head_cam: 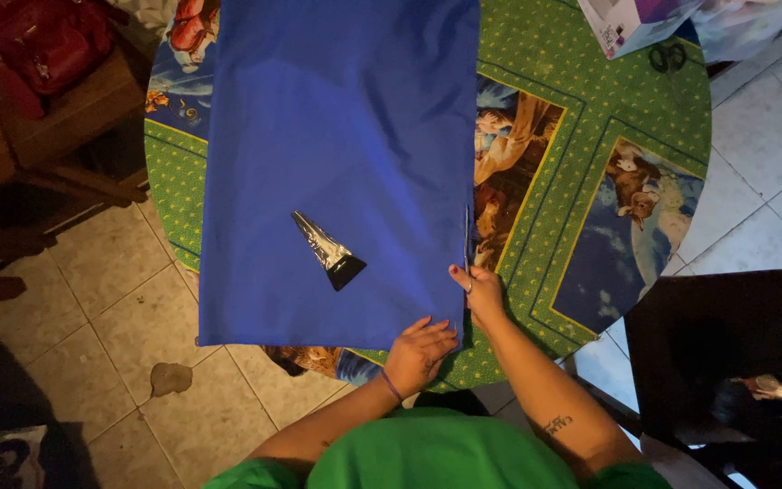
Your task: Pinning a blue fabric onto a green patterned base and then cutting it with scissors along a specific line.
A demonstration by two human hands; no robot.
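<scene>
The person cuts along the right edge of a blue cloth (337, 154) spread over the round desk (590, 118). The right hand (480, 288) has its fingers closed around scissors (466, 237), whose blades point to the far side, while the left hand (420, 351) lies flat with fingers spread, pressing the near right corner of the cloth. To cut well, the cloth likely needs to stay taut and flat – blades following the edge in long, steady strokes. Counted: one cloth, one pair of scissors in hand, one dark cone-shaped piece (328, 250) lying on the cloth – and a second pair of scissors (668, 56) at the far right
</scene>
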